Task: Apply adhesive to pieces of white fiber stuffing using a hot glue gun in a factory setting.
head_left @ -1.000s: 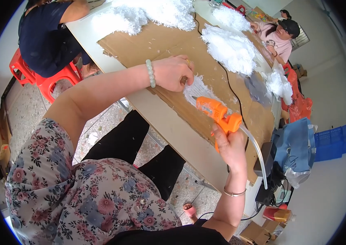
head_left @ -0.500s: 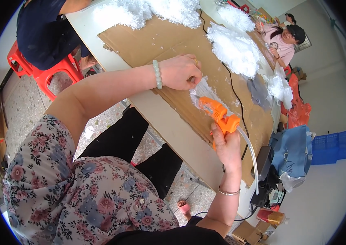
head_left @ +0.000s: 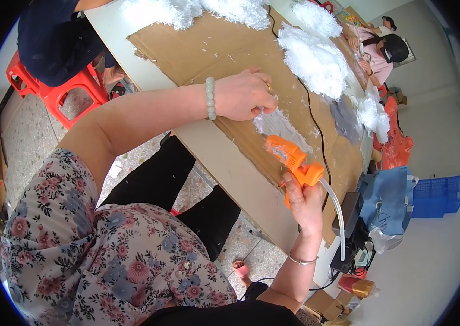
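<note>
My right hand (head_left: 305,202) is wrapped round an orange hot glue gun (head_left: 290,155), with a long clear glue stick (head_left: 337,217) curving out of its back. The gun's nozzle points toward a flat white fringed strip (head_left: 281,127) lying on brown cardboard. At the strip's far left end is my left hand (head_left: 243,95), its fingers curled and pinched together at the strip's edge. Whatever sits between those fingertips is hidden. A pale green bead bracelet (head_left: 210,98) circles my left wrist, and a thin bangle (head_left: 303,261) my right.
Cardboard (head_left: 224,51) covers much of the table, with a black cord (head_left: 311,111) running across it. Fluffy white piles (head_left: 317,62) lie beyond. A grey piece (head_left: 345,120) rests at right. Two people sit nearby, one by red stools (head_left: 72,95). A blue bag (head_left: 386,198) hangs at the right edge.
The glue gun has drawn back from the white strip, toward me and slightly right. My left hand has shifted a little right along the strip's end, fingers still curled.
</note>
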### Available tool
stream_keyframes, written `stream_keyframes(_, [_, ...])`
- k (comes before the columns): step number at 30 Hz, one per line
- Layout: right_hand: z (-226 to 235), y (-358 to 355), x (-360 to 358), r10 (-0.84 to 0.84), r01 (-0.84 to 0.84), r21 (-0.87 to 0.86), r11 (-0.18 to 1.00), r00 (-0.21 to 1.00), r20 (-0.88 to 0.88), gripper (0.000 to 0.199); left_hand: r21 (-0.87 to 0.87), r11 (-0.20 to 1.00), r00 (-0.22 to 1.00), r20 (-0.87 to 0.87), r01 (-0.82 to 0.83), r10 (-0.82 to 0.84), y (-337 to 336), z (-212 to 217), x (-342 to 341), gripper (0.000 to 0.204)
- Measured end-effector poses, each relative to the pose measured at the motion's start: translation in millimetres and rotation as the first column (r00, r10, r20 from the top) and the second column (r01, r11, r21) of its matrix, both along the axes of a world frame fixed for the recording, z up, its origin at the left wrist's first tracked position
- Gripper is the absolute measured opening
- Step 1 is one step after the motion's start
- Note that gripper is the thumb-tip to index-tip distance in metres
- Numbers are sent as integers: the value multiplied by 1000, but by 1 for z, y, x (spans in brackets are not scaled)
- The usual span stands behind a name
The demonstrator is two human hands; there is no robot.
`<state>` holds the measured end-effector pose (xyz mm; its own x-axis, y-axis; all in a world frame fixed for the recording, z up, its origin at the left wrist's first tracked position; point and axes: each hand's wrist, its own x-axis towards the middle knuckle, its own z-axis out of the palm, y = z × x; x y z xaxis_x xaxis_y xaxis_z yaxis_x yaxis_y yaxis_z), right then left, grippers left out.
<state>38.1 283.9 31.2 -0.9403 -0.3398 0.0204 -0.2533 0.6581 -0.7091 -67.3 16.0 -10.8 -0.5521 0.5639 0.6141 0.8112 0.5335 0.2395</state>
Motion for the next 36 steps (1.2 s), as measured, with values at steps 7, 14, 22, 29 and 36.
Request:
stream_keyframes(7, [-2,2,-8,-47,56,-81,995,992,119,27,-12,999,998,55,31,-31,-2,8,10,11])
stream_keyframes(14, [2,20,5,-39,82,-241,967,983,179,29,50,985,983,-85,165,-160,0,9,12,11])
stream_keyframes(22, [-4,13,3,1,34,-197,980,985,175,30,178,968,954,209,177,-213,7,1,5,9])
stream_keyframes(29, [-2,12,-15,-4,16,-105,994,993,114,30,110,990,970,220,84,-106,11,4,10,18])
stream_keyframes(36, [2,29,1,-43,92,-311,946,986,160,29,-32,990,988,70,140,-138,13,1,10,19])
